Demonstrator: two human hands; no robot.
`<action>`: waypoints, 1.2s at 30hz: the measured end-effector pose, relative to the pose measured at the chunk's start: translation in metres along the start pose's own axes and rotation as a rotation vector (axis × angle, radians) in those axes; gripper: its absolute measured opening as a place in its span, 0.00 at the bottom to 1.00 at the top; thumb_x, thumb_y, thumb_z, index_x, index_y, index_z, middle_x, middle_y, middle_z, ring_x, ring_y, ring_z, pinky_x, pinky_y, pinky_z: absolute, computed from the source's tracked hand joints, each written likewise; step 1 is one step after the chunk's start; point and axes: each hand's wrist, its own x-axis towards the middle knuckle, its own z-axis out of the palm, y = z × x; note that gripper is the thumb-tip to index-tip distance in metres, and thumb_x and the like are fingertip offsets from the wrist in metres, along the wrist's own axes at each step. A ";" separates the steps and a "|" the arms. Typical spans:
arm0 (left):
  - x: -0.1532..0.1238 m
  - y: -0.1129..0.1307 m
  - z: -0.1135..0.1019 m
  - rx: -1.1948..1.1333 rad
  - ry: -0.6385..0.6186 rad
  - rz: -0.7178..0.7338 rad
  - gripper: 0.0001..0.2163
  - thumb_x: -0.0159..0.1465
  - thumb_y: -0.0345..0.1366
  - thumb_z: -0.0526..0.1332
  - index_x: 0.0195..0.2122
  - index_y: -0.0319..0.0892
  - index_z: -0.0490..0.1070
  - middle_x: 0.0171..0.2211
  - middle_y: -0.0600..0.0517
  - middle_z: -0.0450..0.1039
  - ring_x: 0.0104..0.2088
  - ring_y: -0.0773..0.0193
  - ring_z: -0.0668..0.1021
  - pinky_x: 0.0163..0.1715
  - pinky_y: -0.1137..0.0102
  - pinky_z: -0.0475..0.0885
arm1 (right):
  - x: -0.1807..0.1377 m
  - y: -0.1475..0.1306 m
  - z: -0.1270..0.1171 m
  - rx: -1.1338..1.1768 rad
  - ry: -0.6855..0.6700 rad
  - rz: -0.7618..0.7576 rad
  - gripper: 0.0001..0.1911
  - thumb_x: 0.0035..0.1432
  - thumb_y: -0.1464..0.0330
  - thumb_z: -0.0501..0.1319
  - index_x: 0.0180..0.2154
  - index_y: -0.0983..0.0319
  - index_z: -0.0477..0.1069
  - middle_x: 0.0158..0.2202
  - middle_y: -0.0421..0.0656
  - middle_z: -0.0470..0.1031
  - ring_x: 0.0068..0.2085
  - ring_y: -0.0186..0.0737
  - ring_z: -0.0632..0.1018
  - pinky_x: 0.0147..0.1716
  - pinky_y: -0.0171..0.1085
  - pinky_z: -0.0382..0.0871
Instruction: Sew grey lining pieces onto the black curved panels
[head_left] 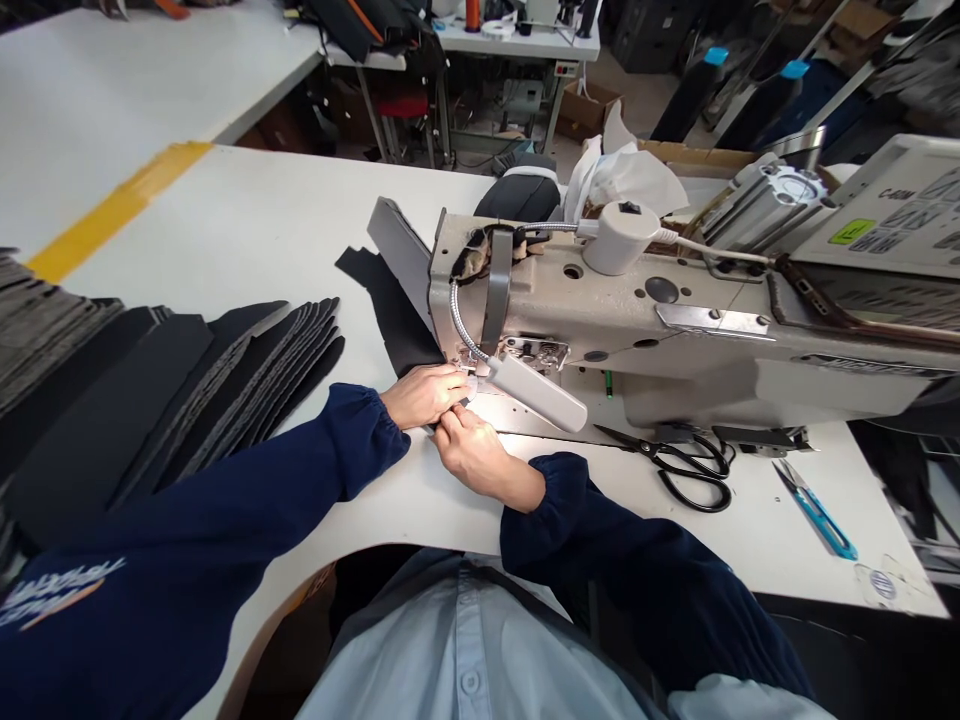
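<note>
The white tabletop [247,230] carries the sewing machine [697,370] and, leftward, a pile of dark panels [142,390], whether finished or waiting unclear. One dark piece [401,320] runs under the machine's head, seemingly mid-seam, some stitching left. The right hand [476,455] pinches its near end; the left hand [424,395], close beside, lies over it, grip hidden.

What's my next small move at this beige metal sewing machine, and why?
Probably ease the long, flat black strip gently away from you. It runs up to the needle end of the beige metal sewing machine, where your left hand rests on it and your right hand is bunched at its near end, so both seem placed to guide it.
</note>
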 end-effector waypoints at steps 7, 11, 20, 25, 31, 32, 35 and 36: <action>-0.001 -0.010 -0.004 0.011 -0.009 -0.066 0.08 0.64 0.30 0.56 0.30 0.40 0.73 0.28 0.50 0.74 0.35 0.62 0.75 0.41 0.68 0.68 | 0.009 0.006 0.009 0.027 -0.017 0.068 0.14 0.61 0.82 0.49 0.37 0.71 0.73 0.37 0.54 0.72 0.45 0.49 0.73 0.46 0.46 0.70; 0.007 -0.021 -0.002 0.017 -0.037 -0.093 0.06 0.61 0.29 0.58 0.30 0.39 0.74 0.28 0.49 0.75 0.33 0.61 0.76 0.39 0.68 0.68 | 0.018 0.013 0.011 0.060 -0.070 0.123 0.15 0.62 0.82 0.48 0.38 0.69 0.73 0.40 0.53 0.73 0.45 0.47 0.73 0.50 0.46 0.69; 0.013 -0.027 -0.004 0.018 -0.116 -0.187 0.08 0.64 0.29 0.55 0.32 0.39 0.74 0.31 0.48 0.76 0.36 0.60 0.76 0.36 0.70 0.68 | 0.020 0.017 0.015 0.077 -0.095 0.165 0.17 0.62 0.81 0.47 0.45 0.69 0.72 0.45 0.55 0.72 0.49 0.48 0.73 0.54 0.46 0.68; 0.014 -0.024 -0.007 -0.005 -0.089 -0.180 0.08 0.62 0.28 0.57 0.27 0.39 0.72 0.28 0.48 0.74 0.36 0.61 0.76 0.37 0.70 0.69 | 0.019 0.018 0.022 0.077 -0.026 0.181 0.17 0.64 0.80 0.47 0.44 0.70 0.72 0.45 0.55 0.72 0.50 0.48 0.73 0.55 0.45 0.67; 0.014 -0.020 -0.008 -0.004 -0.079 -0.213 0.08 0.62 0.28 0.58 0.26 0.40 0.72 0.30 0.48 0.75 0.37 0.61 0.77 0.39 0.71 0.70 | 0.018 0.016 0.029 0.015 0.050 0.158 0.16 0.61 0.82 0.49 0.42 0.70 0.74 0.46 0.56 0.73 0.53 0.51 0.72 0.56 0.48 0.67; 0.013 -0.019 -0.008 -0.004 -0.081 -0.214 0.08 0.62 0.28 0.58 0.27 0.40 0.72 0.31 0.48 0.75 0.38 0.60 0.77 0.40 0.71 0.70 | 0.018 0.016 0.030 0.005 0.061 0.160 0.16 0.61 0.82 0.49 0.41 0.71 0.74 0.45 0.57 0.73 0.54 0.52 0.72 0.56 0.49 0.67; 0.012 -0.019 -0.006 -0.026 -0.086 -0.200 0.07 0.62 0.28 0.58 0.28 0.40 0.73 0.33 0.48 0.76 0.39 0.60 0.77 0.40 0.71 0.71 | 0.017 0.016 0.033 -0.007 0.075 0.167 0.15 0.61 0.82 0.50 0.40 0.71 0.74 0.44 0.58 0.73 0.54 0.52 0.72 0.55 0.49 0.68; 0.011 -0.021 -0.006 -0.046 -0.090 -0.193 0.07 0.63 0.29 0.58 0.29 0.40 0.73 0.33 0.48 0.76 0.39 0.61 0.77 0.41 0.71 0.71 | 0.016 0.016 0.034 -0.010 0.079 0.163 0.15 0.61 0.81 0.50 0.40 0.70 0.74 0.44 0.57 0.74 0.54 0.52 0.72 0.55 0.48 0.69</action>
